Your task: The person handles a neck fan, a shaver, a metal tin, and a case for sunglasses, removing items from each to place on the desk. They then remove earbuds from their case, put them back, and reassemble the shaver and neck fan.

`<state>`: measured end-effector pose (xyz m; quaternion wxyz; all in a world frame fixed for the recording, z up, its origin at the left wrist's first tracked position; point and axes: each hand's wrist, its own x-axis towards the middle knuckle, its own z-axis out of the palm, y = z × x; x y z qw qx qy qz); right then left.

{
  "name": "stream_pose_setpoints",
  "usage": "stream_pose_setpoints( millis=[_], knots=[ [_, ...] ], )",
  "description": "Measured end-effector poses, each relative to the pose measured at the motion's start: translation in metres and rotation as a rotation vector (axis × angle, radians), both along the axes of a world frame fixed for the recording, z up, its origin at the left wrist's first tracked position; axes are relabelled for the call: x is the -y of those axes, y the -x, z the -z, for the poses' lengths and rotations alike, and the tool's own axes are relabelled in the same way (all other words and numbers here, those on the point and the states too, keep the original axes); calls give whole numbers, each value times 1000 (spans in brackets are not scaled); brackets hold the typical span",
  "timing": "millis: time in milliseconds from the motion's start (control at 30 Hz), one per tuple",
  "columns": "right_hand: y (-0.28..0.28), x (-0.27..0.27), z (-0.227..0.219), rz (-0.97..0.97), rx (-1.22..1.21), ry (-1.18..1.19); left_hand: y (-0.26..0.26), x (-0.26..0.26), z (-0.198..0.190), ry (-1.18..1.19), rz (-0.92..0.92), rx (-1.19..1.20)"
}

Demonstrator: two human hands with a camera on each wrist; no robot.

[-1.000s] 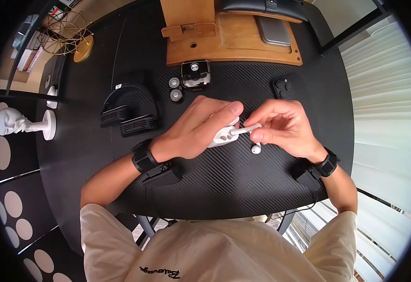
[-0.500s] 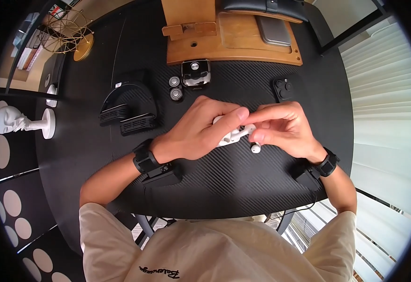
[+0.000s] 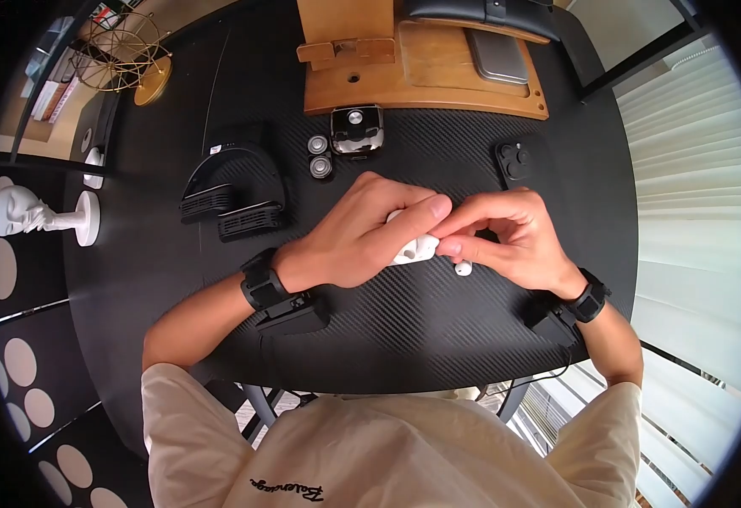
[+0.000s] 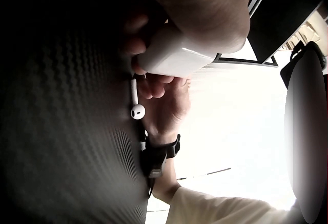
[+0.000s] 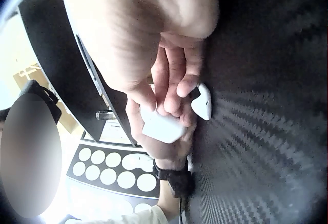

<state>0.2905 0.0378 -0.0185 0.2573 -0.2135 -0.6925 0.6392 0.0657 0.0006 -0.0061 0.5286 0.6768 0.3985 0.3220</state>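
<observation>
Right in the middle of the head view, the person's two hands meet over the worktop (image 3: 387, 339). The left hand (image 3: 358, 233) grips a small white case (image 3: 414, 249), the back of the hand up and the thumb stretched along it, and the case sits just above the worktop with a rounded opening showing at its near end. The right hand (image 3: 510, 237) comes in from the other side, thumb and forefinger drawn narrow at the case's right end; whether they pinch anything there I can't tell, as the fingers cover it. Just below those fingertips a white earbud (image 3: 464, 268) lies on the worktop, and the left wrist view shows its stem and round head. Each wrist wears a black strap (image 3: 589, 298).

Farther up the frame, a dark glossy shaver (image 3: 357, 131) stands left of centre beside two round shaver heads (image 3: 320, 157). A black curved band (image 3: 239, 216) lies to their left. Toward the upper right is a dark piece with round parts (image 3: 514, 161), and along the top a wooden stand (image 3: 438, 80) bears a silver box (image 3: 499, 57). A white figure (image 3: 15, 212) shows at the left edge, a gold ornament (image 3: 153, 82) at upper left.
</observation>
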Motion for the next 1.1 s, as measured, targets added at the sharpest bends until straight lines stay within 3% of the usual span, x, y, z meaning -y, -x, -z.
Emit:
stream_pose_setpoints(
  millis=[367,467,533,633,733,933,1100],
  knots=[
    [3,3,0,23,-43,89,1,1,4,12,-16,13],
    [-2,3,-5,59,-10,176,3,1,14,116,-91,85],
    [-5,2,-20,-33,268,-452,5,0,15,211,-96,106],
    [-8,2,-30,-96,326,-743,4,0,16,214,-126,157],
    [-9,-1,-30,-200,483,-703,3,-1,17,207,-125,170],
    [-7,-3,-29,-273,394,-369,5,0,20,185,-119,157],
    [-5,-3,-31,-309,420,-318,3,0,20,147,-125,147]
  ],
)
